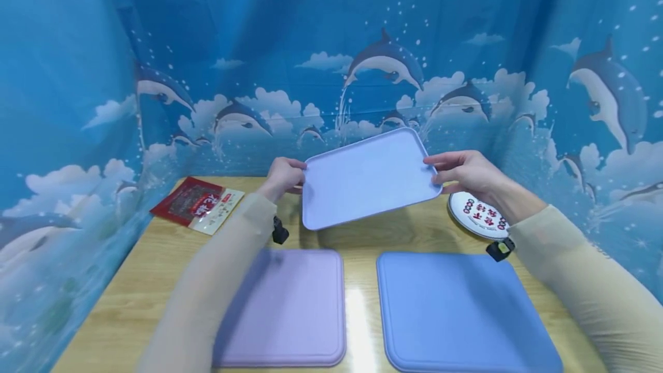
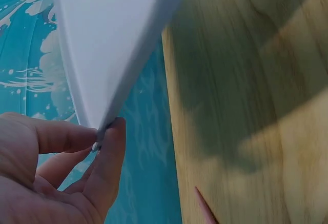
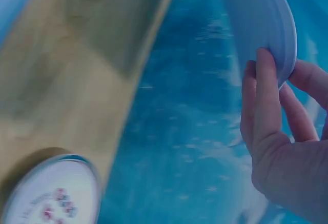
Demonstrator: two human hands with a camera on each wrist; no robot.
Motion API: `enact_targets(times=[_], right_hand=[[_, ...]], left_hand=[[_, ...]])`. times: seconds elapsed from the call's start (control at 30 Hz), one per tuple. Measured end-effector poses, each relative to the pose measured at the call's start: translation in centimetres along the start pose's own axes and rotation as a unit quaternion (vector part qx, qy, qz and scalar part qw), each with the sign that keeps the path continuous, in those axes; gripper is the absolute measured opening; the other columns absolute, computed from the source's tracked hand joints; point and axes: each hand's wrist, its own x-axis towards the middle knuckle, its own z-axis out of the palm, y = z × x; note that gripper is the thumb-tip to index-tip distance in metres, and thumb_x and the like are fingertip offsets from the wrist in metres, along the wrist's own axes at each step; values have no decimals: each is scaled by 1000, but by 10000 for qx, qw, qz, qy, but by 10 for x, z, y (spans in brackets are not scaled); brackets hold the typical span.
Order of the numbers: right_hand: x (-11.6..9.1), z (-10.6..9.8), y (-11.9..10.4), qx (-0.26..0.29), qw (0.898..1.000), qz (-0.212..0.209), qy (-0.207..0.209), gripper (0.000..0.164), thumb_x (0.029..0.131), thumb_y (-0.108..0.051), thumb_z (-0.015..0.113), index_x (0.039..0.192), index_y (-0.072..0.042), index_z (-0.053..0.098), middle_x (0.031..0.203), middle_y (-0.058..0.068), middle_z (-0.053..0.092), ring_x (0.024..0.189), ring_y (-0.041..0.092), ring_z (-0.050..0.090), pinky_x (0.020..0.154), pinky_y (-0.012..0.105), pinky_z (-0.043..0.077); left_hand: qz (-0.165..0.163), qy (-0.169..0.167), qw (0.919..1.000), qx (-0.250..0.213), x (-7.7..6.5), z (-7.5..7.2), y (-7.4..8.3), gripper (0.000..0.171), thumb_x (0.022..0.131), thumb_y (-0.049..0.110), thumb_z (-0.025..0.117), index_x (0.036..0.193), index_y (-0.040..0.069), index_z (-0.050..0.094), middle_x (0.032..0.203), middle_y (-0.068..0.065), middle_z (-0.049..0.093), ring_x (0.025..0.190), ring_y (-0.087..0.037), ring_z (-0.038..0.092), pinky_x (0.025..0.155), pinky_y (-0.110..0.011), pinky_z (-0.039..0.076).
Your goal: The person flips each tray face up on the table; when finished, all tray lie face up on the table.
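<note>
One pale lavender tray, rectangular, rounded corners, low rim: held by me in two hands, clear of the table, beyond the two boards and between my wrists. Its broad inner face is turned toward the head view; it sits aslant, right end higher than left.

One left hand, mine: pinching the tray's left short edge near its upper corner, digits on both sides of the rim. In my left wrist view the tray rises from the pinch, its corner caught between my fingertips.

One right hand, mine: gripping the tray's right short edge toward its lower corner, digits on both faces. In my right wrist view the held corner lies at my fingertips, the palm well apart from it.

Two boards, flat on the wood, nearer to me than the tray: one lilac board at left, partly covered by my left sleeve; one blue board at right, a strip of bare wood between them.

One red and cream packet, lying at the far left, apart from my left hand.

One white plate, red and dark markings, dark rim, below my right hand and partly hidden by it.

One blue curtain, printed with dolphins and clouds, behind everything.
</note>
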Motion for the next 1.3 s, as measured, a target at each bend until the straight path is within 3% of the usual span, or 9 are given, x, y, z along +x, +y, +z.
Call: enact_targets(times=[0.17,0.37,0.53,0.67,0.8,1.03,1.1,1.2,1.3], right_hand=[[16,8,33,-74,9996,213,-178,70,105,-4,75,169,-6,49,171,29,48,113,8,76,100,35,70],[33,26,68,-373,9970,595,-315,64,103,-4,77,163,-2,56,167,29,53,123,20,72,107,45,69],[42,42,87,-680,9939,827,-250,58,98,-3,83,153,-1,67,156,29,62,118,25,75,100,42,71],[47,49,94,-771,9937,766,-284,57,96,2,82,150,3,67,153,32,62,115,29,77,96,41,72],[48,51,97,-913,9917,869,-261,58,95,5,81,151,3,66,155,33,60,115,30,77,93,39,73],[48,50,98,-1151,9885,975,-147,60,94,5,80,152,3,65,156,33,59,123,35,74,93,38,72],[49,52,98,-1177,9881,980,-120,60,94,6,80,152,2,65,154,33,60,123,34,74,92,37,72],[50,54,98,-1316,9869,936,-69,60,94,7,80,152,3,65,154,33,61,120,32,74,89,36,72],[51,57,98,-1489,9848,893,71,59,93,6,80,150,2,67,153,33,62,114,30,75,83,33,71]], left_hand=[[24,68,9996,270,3,-3,0,57,99,-7,56,153,7,68,153,-18,69,127,-35,76,100,-51,72],[17,218,9969,762,10,3,-8,49,104,-1,57,150,7,70,155,-17,67,129,-35,75,95,-49,73],[-182,415,9919,1184,21,11,-22,44,105,3,60,146,8,74,153,-15,70,129,-34,75,91,-44,73],[-270,537,9857,1574,27,17,-33,41,104,5,63,143,9,77,151,-14,73,130,-31,75,97,-42,71],[-50,669,9764,2052,31,23,-40,38,102,7,66,137,11,81,145,-13,78,124,-29,76,95,-38,68],[23,873,9745,2066,32,33,-39,32,103,9,69,132,9,83,135,-14,81,117,-28,78,94,-39,68],[111,961,9720,2139,43,35,-46,29,103,12,71,129,12,85,132,-10,82,118,-26,77,97,-37,67],[175,1096,9659,2338,43,37,-47,27,104,14,71,127,13,86,132,-8,83,123,-26,74,103,-38,65],[192,1142,9657,2326,42,37,-47,28,104,13,71,127,12,86,134,-9,82,128,-28,72,108,-40,63]])
